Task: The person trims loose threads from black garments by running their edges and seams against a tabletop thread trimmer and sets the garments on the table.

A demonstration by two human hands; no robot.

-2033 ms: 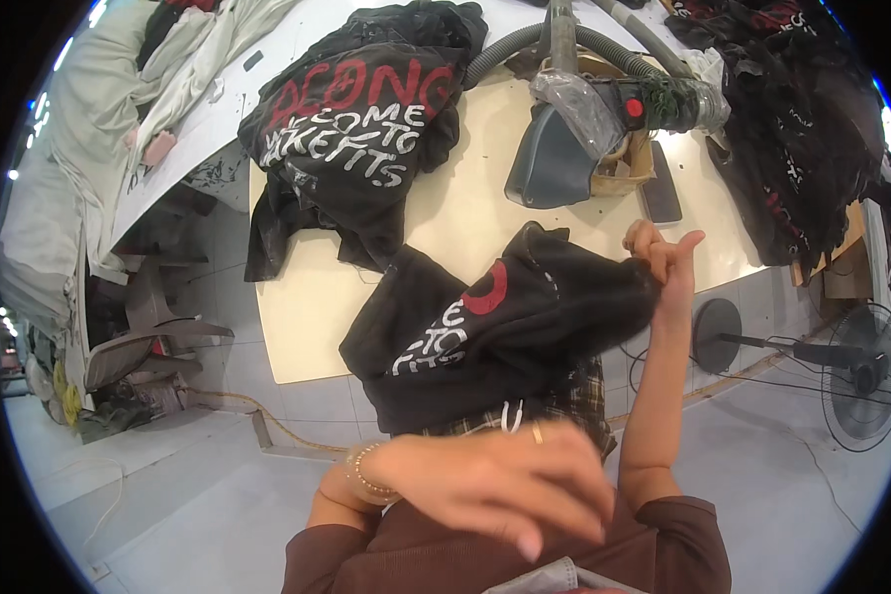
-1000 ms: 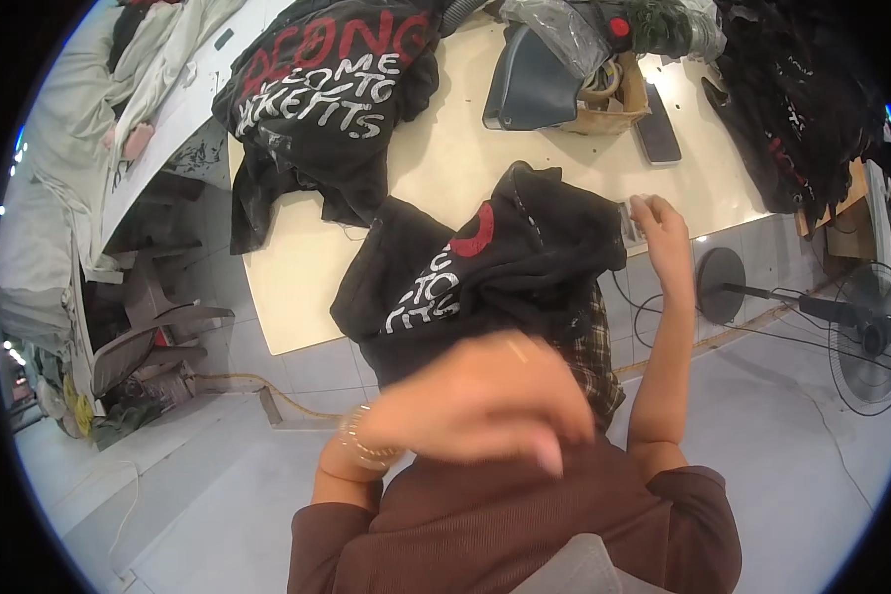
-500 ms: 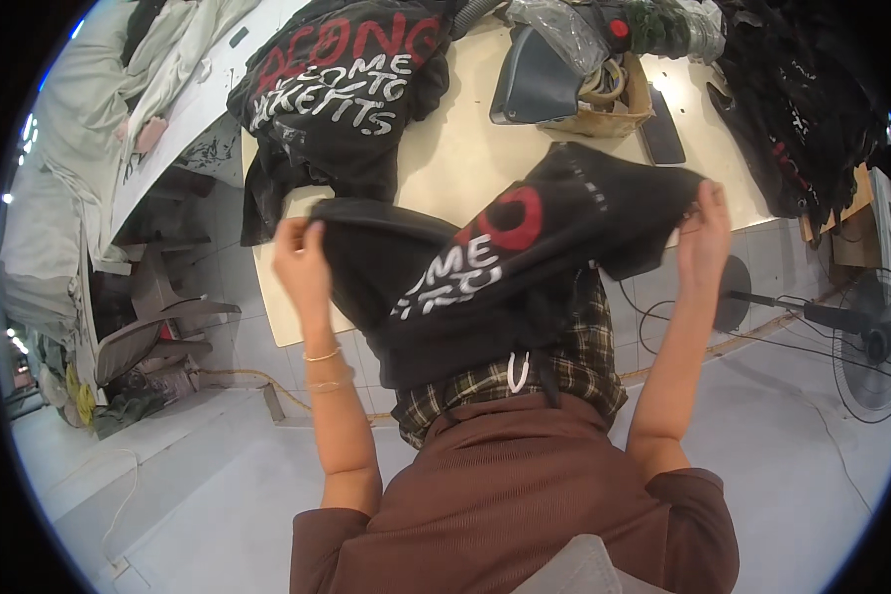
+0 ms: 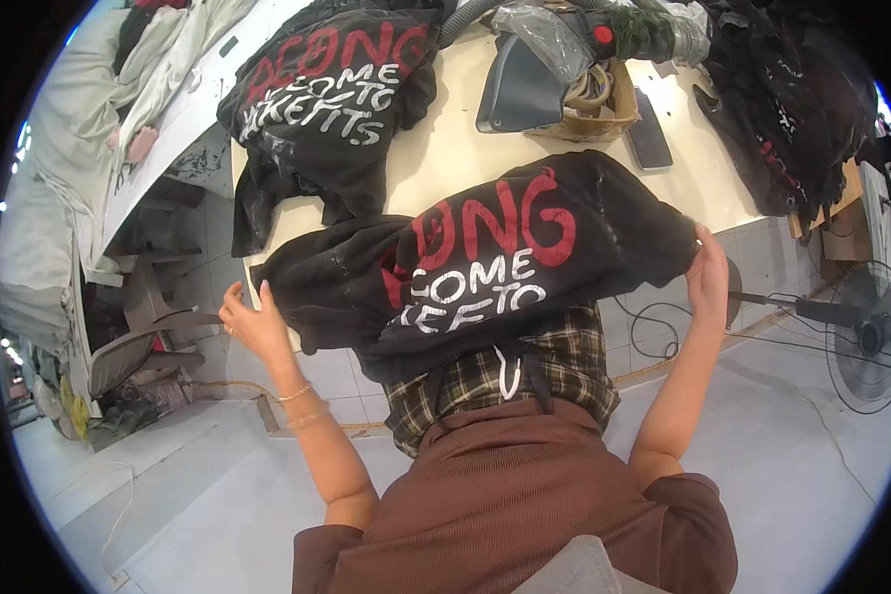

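Note:
A black shirt (image 4: pixel 564 287) with large red and white lettering lies spread across the front of the table and over my lap, its lower part bunched in folds. At its left sleeve end is my left hand (image 4: pixel 255 322), thumb against the cloth edge and fingers apart. My right hand (image 4: pixel 706 277) pinches the right end of the shirt by its edge, the fingertips partly hidden by the cloth. Further back on the left, another black garment (image 4: pixel 332 109) with the same kind of print is laid out.
Behind the shirt, a cardboard box (image 4: pixel 604 119) holds tape rolls, beside a dark grey device (image 4: pixel 527 89) and a phone (image 4: pixel 649 129). Black garments (image 4: pixel 777 119) pile up at the right. A fan (image 4: pixel 866 332) stands right; a chair (image 4: pixel 153 332) stands left.
The folded, lifted shirt has been spread flatter, showing more lettering. My left hand has moved left and lower and its fingers have loosened; my right hand has shifted slightly down.

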